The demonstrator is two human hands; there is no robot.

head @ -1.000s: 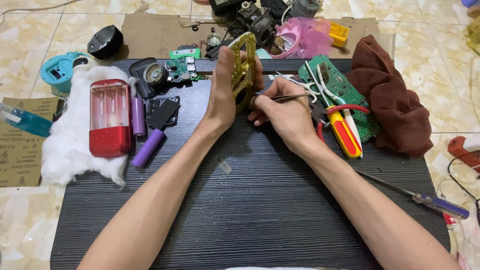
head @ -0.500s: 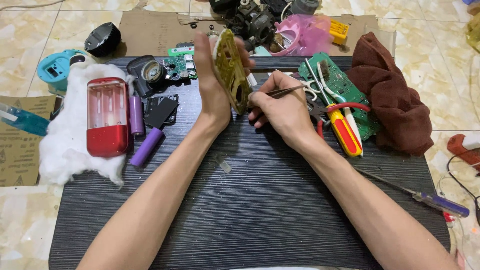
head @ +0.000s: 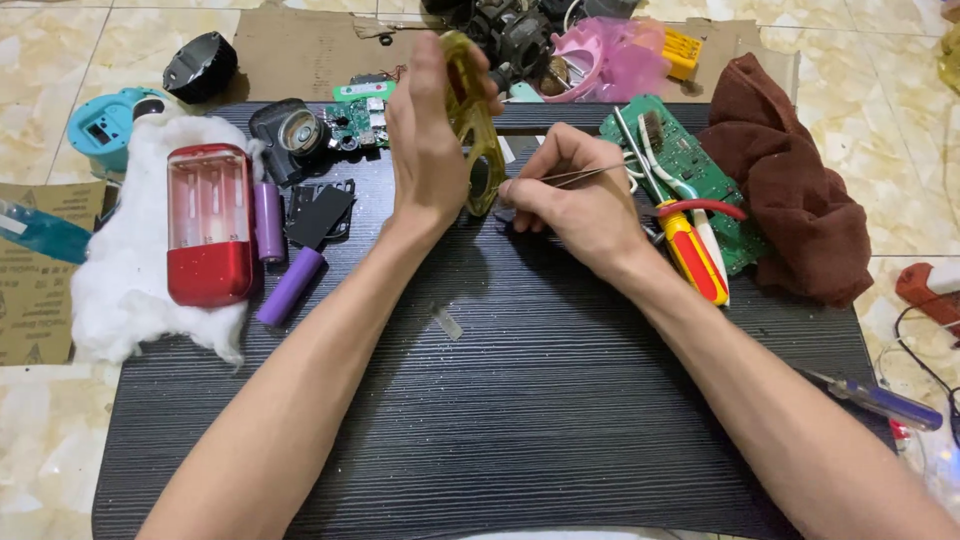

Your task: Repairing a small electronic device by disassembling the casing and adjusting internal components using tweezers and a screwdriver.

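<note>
A flat, yellowish translucent plastic part (head: pixel 472 125) with round openings was held upright just above the centre of the frame, clamped edge-on between the thumb and fingers of the left hand (head: pixel 428 150). The right hand (head: pixel 575 195), just to the right of it, was closed around a pair of thin metal tweezers (head: pixel 570 177), whose tip was brought against the lower edge of the yellowish part. Both hands were raised over the far half of a dark ribbed counter (head: pixel 520 420), near each other but not touching.

At the left of the frame a red and clear casing (head: pixel 208 225) was seen lying on a wad of white cotton (head: pixel 115 300), with two purple cylindrical cells (head: pixel 280 255) just beside it and a black flat piece (head: pixel 320 215) between them. A small green circuit board (head: pixel 362 115) was placed at the upper middle. To the right, a larger green circuit board (head: pixel 690 165) was laid under a red and yellow screwdriver (head: pixel 692 250), and a dark brown cloth (head: pixel 790 190) was bunched beside them. A blue-handled screwdriver (head: pixel 885 400) was left at the counter's right edge.
</note>
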